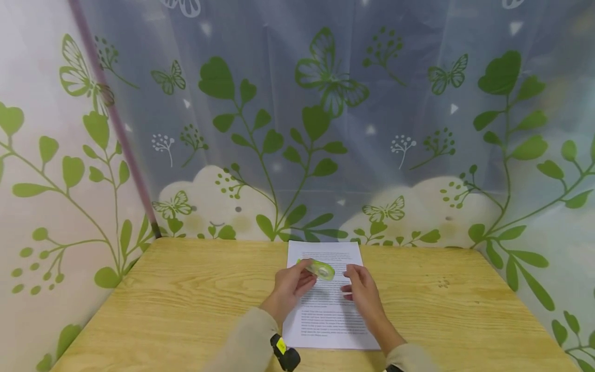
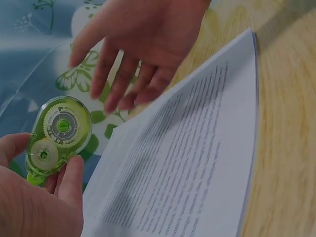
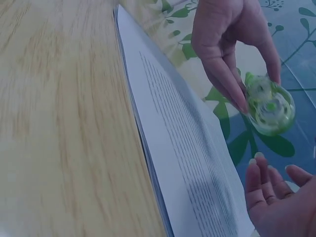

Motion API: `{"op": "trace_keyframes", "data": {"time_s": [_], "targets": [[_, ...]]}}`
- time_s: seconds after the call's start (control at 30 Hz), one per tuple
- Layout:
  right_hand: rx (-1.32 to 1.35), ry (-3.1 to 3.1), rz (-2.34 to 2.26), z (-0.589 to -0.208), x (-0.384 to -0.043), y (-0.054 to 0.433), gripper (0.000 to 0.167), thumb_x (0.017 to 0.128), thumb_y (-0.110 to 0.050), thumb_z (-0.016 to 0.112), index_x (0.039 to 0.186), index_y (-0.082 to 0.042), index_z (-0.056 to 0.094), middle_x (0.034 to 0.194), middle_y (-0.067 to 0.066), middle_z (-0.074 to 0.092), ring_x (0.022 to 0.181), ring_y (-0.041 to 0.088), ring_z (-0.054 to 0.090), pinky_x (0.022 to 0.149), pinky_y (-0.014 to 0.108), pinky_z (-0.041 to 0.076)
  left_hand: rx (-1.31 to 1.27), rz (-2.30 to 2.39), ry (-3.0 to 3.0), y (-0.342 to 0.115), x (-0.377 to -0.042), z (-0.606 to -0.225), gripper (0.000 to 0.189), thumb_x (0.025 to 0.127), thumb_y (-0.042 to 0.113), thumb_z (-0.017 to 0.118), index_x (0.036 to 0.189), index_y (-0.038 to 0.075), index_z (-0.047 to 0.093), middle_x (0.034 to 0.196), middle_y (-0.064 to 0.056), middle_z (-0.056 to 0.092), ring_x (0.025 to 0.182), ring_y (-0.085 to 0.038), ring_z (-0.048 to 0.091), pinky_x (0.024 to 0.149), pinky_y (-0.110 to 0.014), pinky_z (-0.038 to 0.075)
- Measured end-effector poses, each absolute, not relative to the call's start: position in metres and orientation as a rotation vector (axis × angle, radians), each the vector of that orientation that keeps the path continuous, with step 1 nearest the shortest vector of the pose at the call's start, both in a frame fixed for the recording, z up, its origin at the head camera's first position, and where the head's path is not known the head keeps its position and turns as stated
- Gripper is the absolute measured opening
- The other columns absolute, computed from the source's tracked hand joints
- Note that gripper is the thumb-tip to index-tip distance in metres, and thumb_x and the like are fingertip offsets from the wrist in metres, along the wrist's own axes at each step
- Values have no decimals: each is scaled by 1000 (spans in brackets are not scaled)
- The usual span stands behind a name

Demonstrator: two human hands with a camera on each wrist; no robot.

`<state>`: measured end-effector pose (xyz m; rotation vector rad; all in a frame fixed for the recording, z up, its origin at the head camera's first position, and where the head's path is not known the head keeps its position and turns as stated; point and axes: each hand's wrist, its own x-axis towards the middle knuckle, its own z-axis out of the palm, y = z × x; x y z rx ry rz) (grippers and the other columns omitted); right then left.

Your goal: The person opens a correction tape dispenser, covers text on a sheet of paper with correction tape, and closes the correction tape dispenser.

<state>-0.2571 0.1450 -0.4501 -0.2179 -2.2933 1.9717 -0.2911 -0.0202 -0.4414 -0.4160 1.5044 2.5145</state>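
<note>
A green see-through correction tape dispenser (image 2: 61, 131) is pinched at its narrow end between the thumb and fingers of my left hand (image 1: 291, 287). Two toothed wheels show through its case in the left wrist view. It hovers above a stack of printed paper (image 1: 330, 323). My right hand (image 1: 364, 295) is held a little to the right of the dispenser, over the right side of the paper. Its fingers are loosely bent, apart from the dispenser, with nothing between them. In the right wrist view the dispenser (image 3: 270, 109) hangs from the left hand's fingertips.
The paper stack lies on a light wooden table (image 1: 200, 294), its far end near the table's back edge. Behind the table hangs a printed curtain (image 1: 279, 62) with green leaves and butterflies, and similar patterned sheets rise at both sides.
</note>
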Motion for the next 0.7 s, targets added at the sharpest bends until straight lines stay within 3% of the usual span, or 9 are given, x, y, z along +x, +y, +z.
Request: {"op": "trace_keyframes", "data": {"time_s": [0.43, 0.6, 0.7], "targets": [[-248, -2171, 1970, -456, -262, 129, 62, 97, -55, 43, 127, -1, 46, 108, 11, 53, 74, 18, 54, 57, 27, 44, -416, 2518, 1402, 11, -273, -439, 36, 80, 17, 76, 101, -10, 64, 80, -12, 68, 76, -17, 68, 73, -30, 55], [-318, -2075, 1921, -455, -264, 125, 56, 97, -52, 45, 116, 0, 54, 94, 8, 54, 80, 18, 50, 67, 26, 42, -412, 2505, 1396, 19, -268, -438, 39, 79, 20, 77, 101, -10, 65, 80, -11, 69, 74, -16, 68, 72, -29, 55], [-358, -2030, 1870, -453, -264, 122, 55, 96, -53, 47, 108, 0, 58, 94, 9, 57, 84, 19, 50, 72, 29, 41, -415, 2506, 1378, 22, -266, -438, 40, 78, 22, 78, 101, -9, 65, 79, -11, 69, 73, -16, 68, 71, -29, 55]]}}
